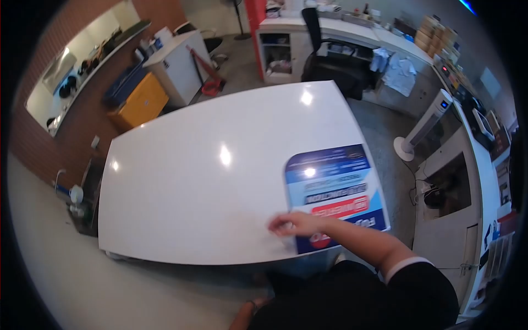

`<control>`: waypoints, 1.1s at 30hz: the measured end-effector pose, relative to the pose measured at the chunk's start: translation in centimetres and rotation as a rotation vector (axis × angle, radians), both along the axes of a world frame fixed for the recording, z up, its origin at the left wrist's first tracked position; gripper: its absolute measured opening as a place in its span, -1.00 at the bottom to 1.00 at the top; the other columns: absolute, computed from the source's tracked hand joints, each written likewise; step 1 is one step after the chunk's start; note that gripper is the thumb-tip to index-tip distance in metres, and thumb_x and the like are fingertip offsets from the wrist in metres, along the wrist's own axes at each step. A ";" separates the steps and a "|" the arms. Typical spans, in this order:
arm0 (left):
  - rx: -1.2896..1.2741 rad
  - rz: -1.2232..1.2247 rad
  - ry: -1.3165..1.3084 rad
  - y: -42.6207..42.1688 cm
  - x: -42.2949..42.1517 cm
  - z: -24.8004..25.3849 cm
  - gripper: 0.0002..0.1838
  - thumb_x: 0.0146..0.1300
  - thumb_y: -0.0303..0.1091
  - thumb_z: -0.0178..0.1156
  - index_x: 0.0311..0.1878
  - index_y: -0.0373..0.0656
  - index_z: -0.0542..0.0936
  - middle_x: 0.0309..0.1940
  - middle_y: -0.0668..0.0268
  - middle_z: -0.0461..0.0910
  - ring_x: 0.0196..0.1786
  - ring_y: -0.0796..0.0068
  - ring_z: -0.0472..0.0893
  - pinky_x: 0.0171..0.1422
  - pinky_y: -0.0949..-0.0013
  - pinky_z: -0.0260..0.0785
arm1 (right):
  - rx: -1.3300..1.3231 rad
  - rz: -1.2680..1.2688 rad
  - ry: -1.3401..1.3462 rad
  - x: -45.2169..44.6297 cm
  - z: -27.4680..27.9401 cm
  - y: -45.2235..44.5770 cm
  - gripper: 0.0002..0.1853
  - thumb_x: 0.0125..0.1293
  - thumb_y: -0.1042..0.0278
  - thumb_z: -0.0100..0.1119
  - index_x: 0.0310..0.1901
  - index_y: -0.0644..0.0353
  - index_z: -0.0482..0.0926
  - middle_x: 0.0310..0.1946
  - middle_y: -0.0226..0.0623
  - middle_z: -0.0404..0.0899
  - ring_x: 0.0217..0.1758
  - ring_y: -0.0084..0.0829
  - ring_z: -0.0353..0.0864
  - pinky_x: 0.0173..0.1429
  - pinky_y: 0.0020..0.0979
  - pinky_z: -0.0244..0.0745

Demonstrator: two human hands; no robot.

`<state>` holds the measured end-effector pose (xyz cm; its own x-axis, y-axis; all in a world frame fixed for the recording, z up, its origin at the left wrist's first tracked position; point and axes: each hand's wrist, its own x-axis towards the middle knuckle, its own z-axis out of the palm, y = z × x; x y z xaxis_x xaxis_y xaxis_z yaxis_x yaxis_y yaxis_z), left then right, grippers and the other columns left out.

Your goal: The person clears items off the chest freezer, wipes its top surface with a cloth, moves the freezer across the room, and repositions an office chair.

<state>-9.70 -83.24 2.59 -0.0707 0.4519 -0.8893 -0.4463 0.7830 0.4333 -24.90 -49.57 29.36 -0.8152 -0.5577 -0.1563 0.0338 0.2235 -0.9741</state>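
Observation:
A large white flat panel [192, 192] with glossy light reflections fills the middle of the view. On its right end is a blue, red and white printed label [330, 170], whose lettering appears upside down. My right hand [289, 224] reaches in from the right, over the label's lower left edge, with its fingers curled together; what they hold, if anything, is too blurred to make out. At the bottom edge, below the panel, part of my left hand [260, 302] shows beside a dark wristband, its fingers hidden.
Behind the panel stand a yellow box [146, 102], a white cabinet [179, 69], a red dustpan [211, 87] and a black office chair [330, 69]. A white tower fan [423, 125] stands at right, beside a long counter [477, 165] with cables below.

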 end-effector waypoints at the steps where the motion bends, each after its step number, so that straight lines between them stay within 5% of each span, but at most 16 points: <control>1: 0.007 -0.016 0.015 1.7 0.8 0.2 -0.57 0.19 -0.05 -0.11 0.00 -0.15 0.39 -0.08 0.29 0.42 -0.03 0.46 0.37 0.07 0.41 0.18 | -0.071 0.028 -0.078 3.5 -0.1 4.5 -0.70 0.15 0.30 0.02 -0.08 0.21 0.38 -0.18 -0.31 0.44 -0.03 -0.48 0.38 0.07 -0.45 0.23; 3: 0.011 -0.044 0.057 5.7 2.2 0.4 -0.58 0.19 -0.06 -0.11 -0.02 -0.15 0.40 -0.09 0.29 0.43 -0.04 0.48 0.38 0.07 0.42 0.18 | -0.127 -0.082 -0.230 8.6 0.6 14.2 -0.71 0.15 0.37 0.02 -0.08 0.22 0.38 -0.18 -0.29 0.44 -0.02 -0.45 0.38 0.09 -0.43 0.24; 9: 0.048 -0.169 0.276 15.4 3.6 4.5 -0.61 0.20 -0.09 -0.11 -0.07 -0.18 0.44 -0.14 0.32 0.45 -0.06 0.53 0.39 0.06 0.46 0.19 | -0.025 -0.627 -0.098 12.8 0.9 29.1 -0.68 0.12 0.32 0.03 -0.07 0.18 0.38 -0.19 -0.30 0.42 -0.09 -0.47 0.39 0.03 -0.42 0.28; 13: 0.312 0.207 0.007 25.4 -2.8 24.7 -0.69 0.19 -0.17 -0.04 -0.21 -0.24 0.47 -0.34 0.32 0.50 -0.27 0.53 0.47 -0.19 0.54 0.32 | 0.021 -0.629 -0.138 13.3 -1.7 32.2 -0.67 0.12 0.33 0.03 -0.06 0.20 0.36 -0.21 -0.34 0.43 -0.12 -0.48 0.40 0.00 -0.45 0.28; 15: 0.351 0.039 -0.033 28.2 -6.8 28.9 -0.71 0.21 -0.23 -0.06 -0.18 -0.26 0.48 -0.26 0.29 0.49 -0.17 0.55 0.47 -0.07 0.56 0.27 | 0.030 -0.724 -0.391 13.0 -4.7 34.2 -0.65 0.11 0.27 0.04 -0.06 0.19 0.36 -0.23 -0.36 0.44 -0.14 -0.48 0.41 -0.03 -0.42 0.29; 17: 0.391 -0.156 0.145 30.4 -9.9 30.2 -0.72 0.20 -0.25 -0.05 -0.17 -0.27 0.46 -0.27 0.29 0.49 -0.21 0.55 0.47 -0.15 0.56 0.31 | 0.141 -0.843 -0.357 15.3 -12.0 37.0 -0.65 0.09 0.24 0.05 -0.08 0.17 0.39 -0.23 -0.30 0.47 -0.16 -0.44 0.43 -0.08 -0.40 0.31; 19: 0.517 -0.032 0.331 34.8 -11.9 31.2 -0.72 0.20 -0.28 -0.06 -0.12 -0.27 0.41 -0.32 0.32 0.47 -0.27 0.59 0.45 -0.19 0.59 0.29 | 0.735 -0.729 -0.324 20.9 -17.6 40.4 -0.70 0.08 0.23 0.04 -0.16 0.16 0.45 -0.25 -0.23 0.49 -0.20 -0.36 0.45 -0.15 -0.38 0.33; 20: 0.521 -0.043 0.307 37.5 -12.1 31.8 -0.72 0.20 -0.28 -0.06 -0.12 -0.27 0.41 -0.32 0.32 0.47 -0.27 0.59 0.45 -0.19 0.59 0.29 | 0.873 -0.522 -0.428 24.8 -21.7 43.2 -0.72 0.07 0.24 0.04 -0.20 0.17 0.47 -0.25 -0.20 0.49 -0.21 -0.32 0.46 -0.16 -0.36 0.34; 22: 0.545 0.033 0.665 43.1 -11.8 32.9 -0.72 0.17 -0.28 -0.02 -0.11 -0.24 0.41 -0.34 0.29 0.47 -0.30 0.59 0.44 -0.23 0.60 0.27 | 1.061 -0.012 -0.619 31.9 -27.7 49.0 -0.75 0.07 0.22 0.02 -0.28 0.17 0.53 -0.29 -0.17 0.50 -0.26 -0.28 0.48 -0.17 -0.28 0.35; 25: 0.599 -0.086 0.606 49.6 -10.5 32.2 -0.63 0.16 -0.27 0.00 0.00 -0.22 0.33 -0.31 0.31 0.44 -0.28 0.59 0.41 -0.19 0.57 0.26 | 0.978 -0.318 -0.876 40.0 -35.5 58.2 -0.62 0.08 0.06 -0.02 -0.15 0.14 0.49 -0.10 -0.11 0.41 -0.02 -0.17 0.39 0.06 -0.25 0.25; 29: 0.472 0.032 0.510 55.9 -7.4 28.3 -0.61 0.17 -0.26 0.01 0.03 -0.22 0.31 -0.25 0.27 0.44 -0.20 0.54 0.41 -0.09 0.51 0.26 | 1.131 -0.287 -0.843 41.6 -36.0 67.9 -0.60 0.13 0.02 -0.09 -0.16 0.14 0.50 -0.10 -0.12 0.42 -0.01 -0.20 0.39 0.02 -0.26 0.29; 31: 0.498 0.049 0.482 59.4 -6.3 27.2 -0.62 0.17 -0.28 0.00 0.03 -0.23 0.30 -0.23 0.25 0.44 -0.16 0.52 0.41 -0.06 0.50 0.25 | 0.698 -0.916 -0.776 34.7 -23.7 69.1 -0.83 0.07 0.35 -0.03 -0.37 0.25 0.49 -0.52 -0.18 0.49 -0.46 -0.33 0.54 -0.36 -0.36 0.46; 33: 0.482 0.039 0.383 62.9 -6.0 27.3 -0.61 0.16 -0.27 0.01 0.04 -0.24 0.30 -0.22 0.23 0.44 -0.11 0.50 0.42 -0.03 0.49 0.25 | 0.435 -1.069 -0.718 30.9 -21.5 72.9 -0.87 0.04 0.40 0.02 -0.36 0.22 0.49 -0.58 -0.27 0.48 -0.57 -0.43 0.51 -0.49 -0.41 0.44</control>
<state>-15.70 -20.35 29.91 -0.3695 0.7871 -0.4939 -0.2131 0.4455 0.8695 5.97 23.34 7.86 -0.4798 0.4929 -0.7259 0.8487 0.0508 -0.5264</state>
